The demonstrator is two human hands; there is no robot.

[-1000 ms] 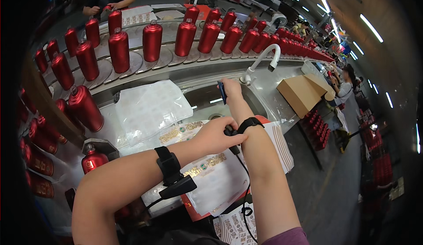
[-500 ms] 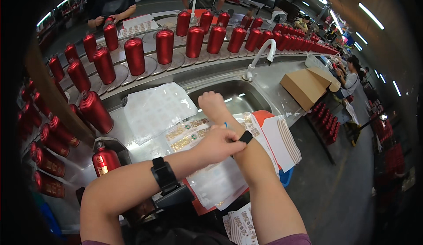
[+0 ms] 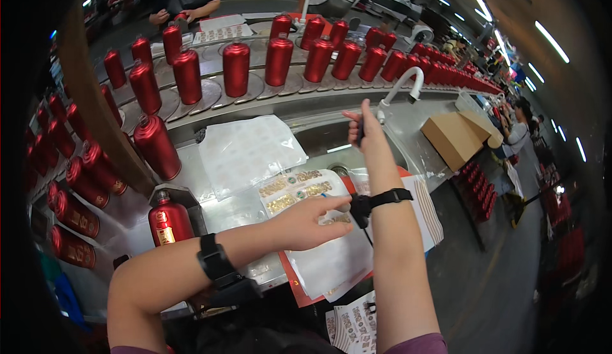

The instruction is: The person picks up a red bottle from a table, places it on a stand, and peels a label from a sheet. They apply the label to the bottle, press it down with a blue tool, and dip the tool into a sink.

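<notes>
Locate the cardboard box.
Head view, right side: the cardboard box is at the right edge of the metal counter, right of the nearer white faucet.

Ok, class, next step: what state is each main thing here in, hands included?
Left hand: thumb and forefinger apart.
Right hand: thumb raised, fingers curled at a dark object.
Black strap: fastened round the right wrist.
White tap: no water visible.
Red bottles in the row: upright.
Cardboard box: open or shut, unclear.

Left hand [image 3: 319, 223] at right-wrist strap [image 3: 391, 196], right hand [image 3: 368, 128] with dark object [image 3: 361, 132] over sink [image 3: 313, 138], label sheets [image 3: 294, 188] below, red bottles [image 3: 236, 70] beyond
</notes>
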